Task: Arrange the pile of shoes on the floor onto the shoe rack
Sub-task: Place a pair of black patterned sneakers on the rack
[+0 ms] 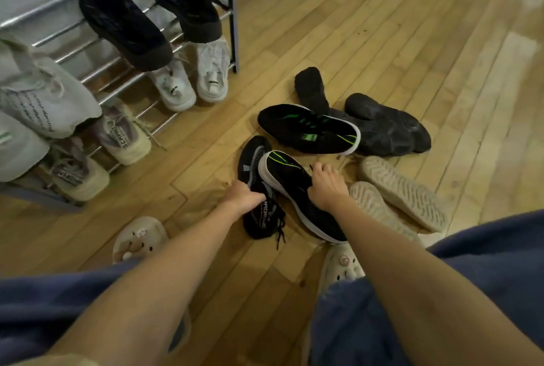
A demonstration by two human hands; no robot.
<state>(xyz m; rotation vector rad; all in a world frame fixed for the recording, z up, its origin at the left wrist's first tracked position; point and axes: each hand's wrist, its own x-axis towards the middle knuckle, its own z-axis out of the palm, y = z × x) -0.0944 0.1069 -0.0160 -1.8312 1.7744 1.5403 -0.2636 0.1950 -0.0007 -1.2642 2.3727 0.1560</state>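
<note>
Black green-striped sneaker (297,197), near pile on floor, gripped by right hand (325,187); left hand (245,194) grasps grey-trim sneaker (259,194), whose dangling laces (279,231) could snag, spoiling placement on shoe rack (117,41).

I see bare wooden floor (382,27) to the right of the shoe rack (232,12), an open lane toward its end post. Between my hands and the rack, the strip of floor is open too. The black shoe pile (353,127) blocks the way ahead; two upturned beige soles (403,192) crowd the right. The rack's near rails are filled with black slippers (126,27) and white sneakers (191,83).
</note>
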